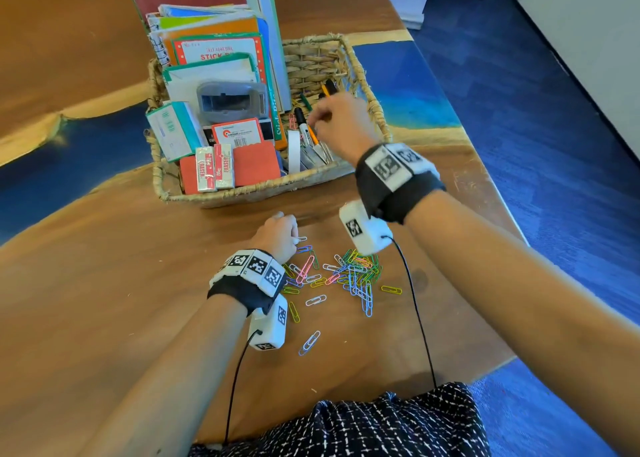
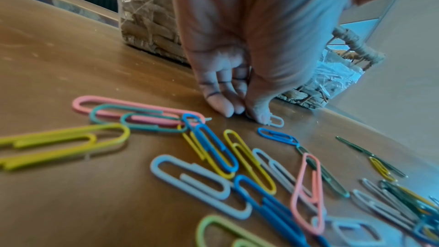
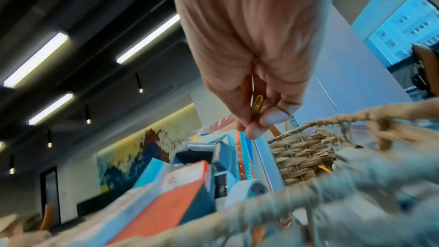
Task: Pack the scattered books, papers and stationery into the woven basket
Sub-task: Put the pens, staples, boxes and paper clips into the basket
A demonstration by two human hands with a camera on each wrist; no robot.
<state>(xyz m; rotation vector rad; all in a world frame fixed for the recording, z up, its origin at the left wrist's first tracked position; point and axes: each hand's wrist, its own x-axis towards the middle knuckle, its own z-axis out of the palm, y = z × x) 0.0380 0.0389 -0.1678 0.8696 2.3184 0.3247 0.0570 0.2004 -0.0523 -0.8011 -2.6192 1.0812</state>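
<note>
the right hand (image 3: 256,85) pinches a yellow paper clip (image 3: 257,103) above the woven basket (image 1: 363,86), which stands on the desk (image 1: 104,266). the left hand (image 2: 237,74) pinches a white paper clip (image 2: 276,121) lying on the desk beside the scattered paper clips (image 1: 349,276).

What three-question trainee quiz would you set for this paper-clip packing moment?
1. True or false: the right hand hangs over the woven basket.
2. What does the right hand pinch? A) yellow paper clip B) eraser C) marker
3. Where do the left hand fingertips meet the white clip: on the table or in the basket?

Key: 1 true; 2 A; 3 on the table.
</note>
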